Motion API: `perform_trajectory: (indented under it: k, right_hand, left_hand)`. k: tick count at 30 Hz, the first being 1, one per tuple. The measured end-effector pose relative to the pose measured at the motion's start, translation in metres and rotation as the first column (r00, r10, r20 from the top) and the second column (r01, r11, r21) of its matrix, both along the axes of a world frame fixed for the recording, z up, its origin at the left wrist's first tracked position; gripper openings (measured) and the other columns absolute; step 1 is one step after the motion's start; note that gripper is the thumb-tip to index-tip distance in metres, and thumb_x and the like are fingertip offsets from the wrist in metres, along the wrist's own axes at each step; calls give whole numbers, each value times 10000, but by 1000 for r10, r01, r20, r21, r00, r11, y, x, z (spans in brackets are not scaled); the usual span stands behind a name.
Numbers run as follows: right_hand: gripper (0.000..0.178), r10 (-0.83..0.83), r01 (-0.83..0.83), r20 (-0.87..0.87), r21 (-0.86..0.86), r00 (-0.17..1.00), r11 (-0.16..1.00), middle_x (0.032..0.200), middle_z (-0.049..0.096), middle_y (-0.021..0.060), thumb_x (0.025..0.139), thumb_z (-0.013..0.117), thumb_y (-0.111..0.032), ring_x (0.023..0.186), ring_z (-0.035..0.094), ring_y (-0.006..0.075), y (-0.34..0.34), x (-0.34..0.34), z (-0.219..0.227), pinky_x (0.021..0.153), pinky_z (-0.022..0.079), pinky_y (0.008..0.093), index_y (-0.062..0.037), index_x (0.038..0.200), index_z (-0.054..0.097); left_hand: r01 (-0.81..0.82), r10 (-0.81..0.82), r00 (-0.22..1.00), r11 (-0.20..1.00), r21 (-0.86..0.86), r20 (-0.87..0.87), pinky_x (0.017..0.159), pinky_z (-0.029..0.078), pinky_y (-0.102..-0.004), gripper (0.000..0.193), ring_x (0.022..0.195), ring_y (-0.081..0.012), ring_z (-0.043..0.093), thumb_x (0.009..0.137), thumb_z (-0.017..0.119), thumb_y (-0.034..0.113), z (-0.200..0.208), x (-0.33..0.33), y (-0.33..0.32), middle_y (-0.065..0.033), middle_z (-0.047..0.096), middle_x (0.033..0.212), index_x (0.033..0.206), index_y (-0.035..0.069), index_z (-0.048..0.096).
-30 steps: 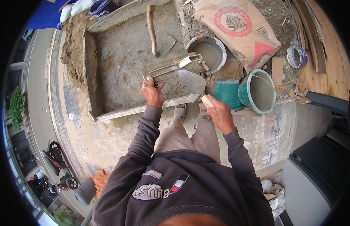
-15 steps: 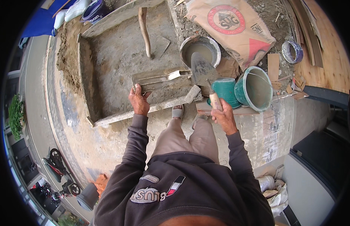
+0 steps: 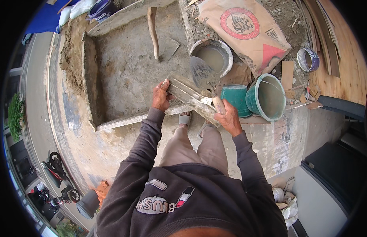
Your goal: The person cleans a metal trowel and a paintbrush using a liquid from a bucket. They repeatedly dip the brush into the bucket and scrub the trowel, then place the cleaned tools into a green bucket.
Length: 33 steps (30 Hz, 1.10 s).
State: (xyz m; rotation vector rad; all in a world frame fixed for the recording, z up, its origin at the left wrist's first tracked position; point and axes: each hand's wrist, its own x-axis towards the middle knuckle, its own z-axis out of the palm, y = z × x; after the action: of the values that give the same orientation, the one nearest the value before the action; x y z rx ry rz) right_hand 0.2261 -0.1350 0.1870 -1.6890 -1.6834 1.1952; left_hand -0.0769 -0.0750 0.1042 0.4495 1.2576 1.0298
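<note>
My left hand (image 3: 161, 96) is closed on one end of a long, mortar-caked plastering float (image 3: 186, 91), which slants down to the right in front of me. The pale handle on its face shows near the far end. In my right hand (image 3: 229, 118) is a trowel (image 3: 201, 72), gripped by its wooden handle. Its grey, mortar-stained blade points up and away, overlapping the near rim of a round basin (image 3: 227, 49) of murky water. The trowel's handle crosses the float's right end; whether they touch I cannot tell.
A wooden-framed mixing bed (image 3: 124, 75) coated in mortar holds a wooden-handled hoe (image 3: 152, 35). At right stand an upturned green bucket (image 3: 234, 98) and a tilted green bucket (image 3: 251, 96). A paper cement sack (image 3: 266, 37) lies behind them, near a small purple tub (image 3: 307, 60).
The float has swung from nearly level to slanting, its right end now nearer me. My left hand has moved right and away; my right hand has shifted slightly left with the trowel.
</note>
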Motion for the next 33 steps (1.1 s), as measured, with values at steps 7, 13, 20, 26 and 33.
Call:
perform_trajectory:
  k: [7, 13, 20, 26, 33]
  right_hand:
    - [428, -300, 210, -362, -268, 883, 940, 891, 582, 90, 706, 670, -189, 791, 552, 186, -7, 15, -3, 706, 453, 348, 22, 1068, 585]
    - [338, -488, 300, -492, -414, 721, 860, 920, 593, 70, 799, 683, -173, 744, 586, 153, 48, 27, -56, 659, 483, 284, 10, 1061, 572]
    - [318, -671, 460, -373, -513, 641, 725, 907, 604, 83, 798, 709, -151, 781, 606, 186, 135, 3, -134, 674, 506, 321, 1, 1046, 581]
    - [339, -639, 489, -300, -445, 708, 750, 877, 606, 81, 790, 717, -162, 720, 617, 173, 140, 5, -164, 572, 513, 335, 0, 1052, 577]
    - [426, -232, 283, 226, -234, 946, 930, 861, 675, 177, 733, 722, -151, 736, 696, 268, 121, 52, -144, 575, 539, 406, -35, 1124, 598]
  left_hand:
    - [59, -59, 998, 989, -138, 2, 669, 575, -360, 515, 835, -210, 662, 970, 607, 474, -33, 52, 40, -106, 664, 1015, 1220, 24, 589]
    - [154, -124, 976, 974, -164, 180, 887, 568, -445, 723, 1031, -320, 643, 1000, 542, 496, -29, 104, 25, -240, 581, 1216, 1430, -58, 367]
    - [221, -174, 968, 932, -287, 182, 888, 581, -440, 629, 1016, -312, 662, 1011, 550, 429, -60, 114, -32, -239, 621, 1156, 1393, -53, 419]
    - [119, -88, 990, 934, -337, 107, 719, 608, -377, 418, 813, -249, 695, 1000, 579, 341, -96, 79, -81, -137, 694, 963, 1257, 13, 541]
    - [58, -108, 989, 908, -415, -98, 794, 587, -401, 575, 913, -286, 684, 979, 587, 384, -119, 34, -102, -206, 667, 1066, 1349, -42, 476]
